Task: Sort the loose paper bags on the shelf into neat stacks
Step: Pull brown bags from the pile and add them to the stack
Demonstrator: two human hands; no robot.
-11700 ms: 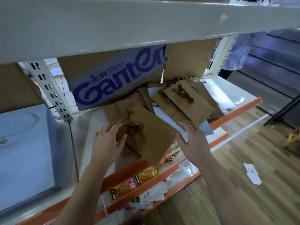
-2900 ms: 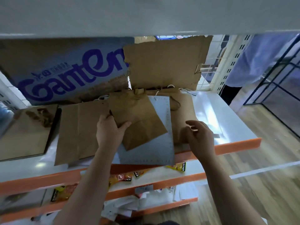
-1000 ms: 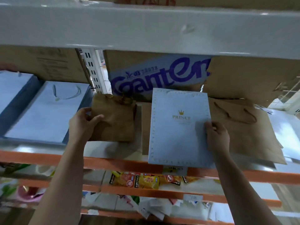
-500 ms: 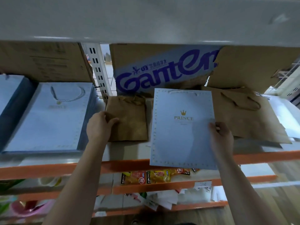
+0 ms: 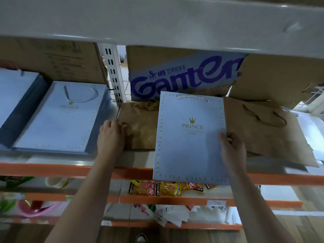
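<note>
Right hand (image 5: pixel 231 149) pinches the blue PRINCE bag (image 5: pixel 189 141) at its 3 o'clock edge. The bag overhangs the shelf lip (image 5: pixel 52 170), probably bound for the matching blue stack (image 5: pixel 57 118) at 9 o'clock. Left hand (image 5: pixel 111 135) grips the small brown bag (image 5: pixel 142 130) at its 9 o'clock edge, seemingly to steady it.

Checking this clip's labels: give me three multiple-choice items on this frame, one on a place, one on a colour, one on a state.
1. Where is the stack of blue bags relative to the small brown bags? A left; B right; C on the shelf below.
2. What colour is the shelf's front edge? A green; B orange; C black.
3. What is the right hand doing? A hanging empty; B lifting a carton; C gripping the loose blue bag.
Answers: A, the stack lies left of them; B, the edge shows orange; C, its thumb lies on the bag's face at its right edge.
</note>
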